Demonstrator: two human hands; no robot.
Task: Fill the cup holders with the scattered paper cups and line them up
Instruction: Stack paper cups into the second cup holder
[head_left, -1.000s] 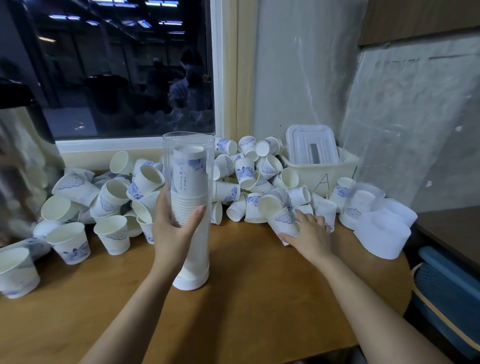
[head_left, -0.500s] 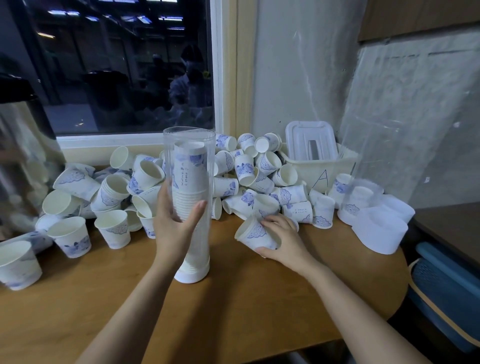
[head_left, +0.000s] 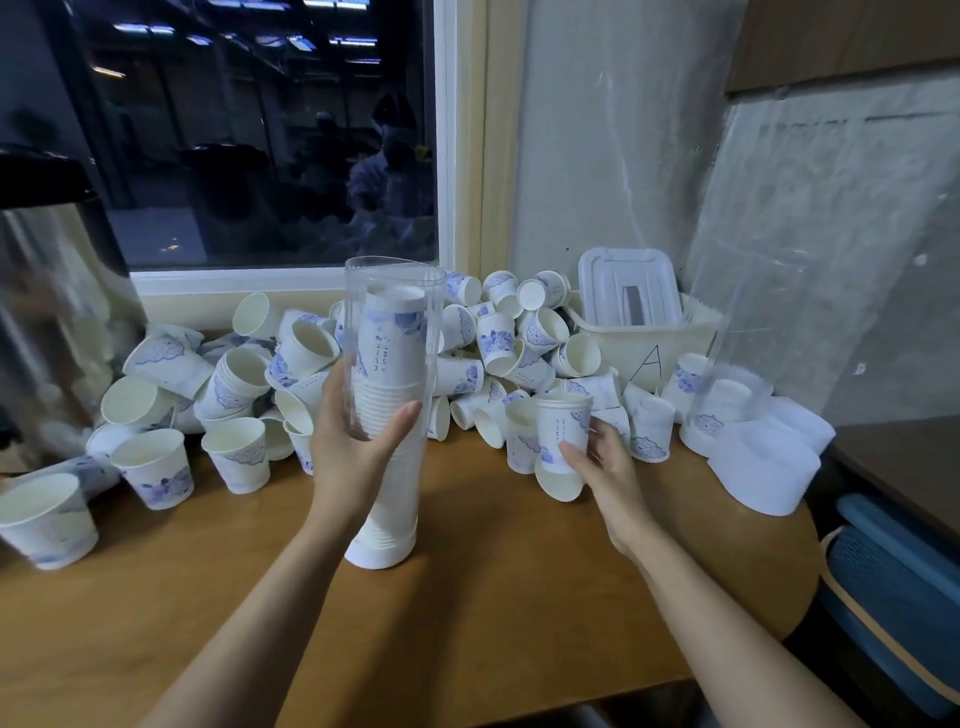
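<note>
A clear tube cup holder (head_left: 389, 312) with a white base stands upright on the wooden table (head_left: 467, 597), holding a stack of upside-down paper cups. My left hand (head_left: 353, 447) grips the tube around its middle. To its right, my right hand (head_left: 602, 462) holds a white paper cup with blue print (head_left: 561, 431), bottom up and lifted just off the table. A heap of scattered paper cups (head_left: 498, 343) lies behind both hands, and more cups (head_left: 228, 384) are piled at the left. A second clear cup holder (head_left: 722, 384) stands at the right.
A cream basket marked "A" (head_left: 649, 348) with a white lid sits against the wall. White holder bases (head_left: 763, 467) lie at the right edge. A shiny metal urn (head_left: 47, 312) stands at far left. A window is behind; a blue chair (head_left: 893, 597) is lower right.
My right hand reached into the heap, took hold of a cup, pulled it toward me and turned it bottom up. My left hand stayed on the tube.
</note>
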